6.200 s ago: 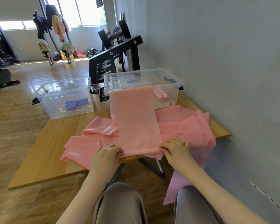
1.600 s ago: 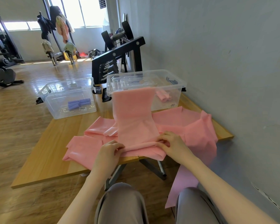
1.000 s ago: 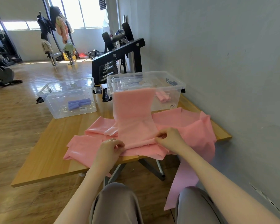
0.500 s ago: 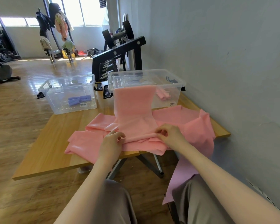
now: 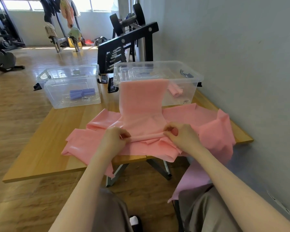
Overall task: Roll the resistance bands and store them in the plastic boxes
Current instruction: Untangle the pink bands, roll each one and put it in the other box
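At ten o'clock the left plastic box (image 5: 70, 87) already holds rolled blue bands (image 5: 82, 93), so that part looks done; at the desk (image 5: 40, 148) centre the left hand (image 5: 113, 139) and right hand (image 5: 182, 137) each pinch an end of a thin, barely started roll in the pink band (image 5: 142, 106), which drapes from the right plastic box (image 5: 189, 79) at one o'clock; one pink roll (image 5: 175, 91) lies inside; several loose pink bands (image 5: 213, 131) remain, so most work is left.

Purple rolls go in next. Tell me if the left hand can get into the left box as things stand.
Probably yes. The left box has no lid on and stands at the table's far left with bare tabletop before it. But the left hand is pinching the pink band mid-roll, so it must let go first.
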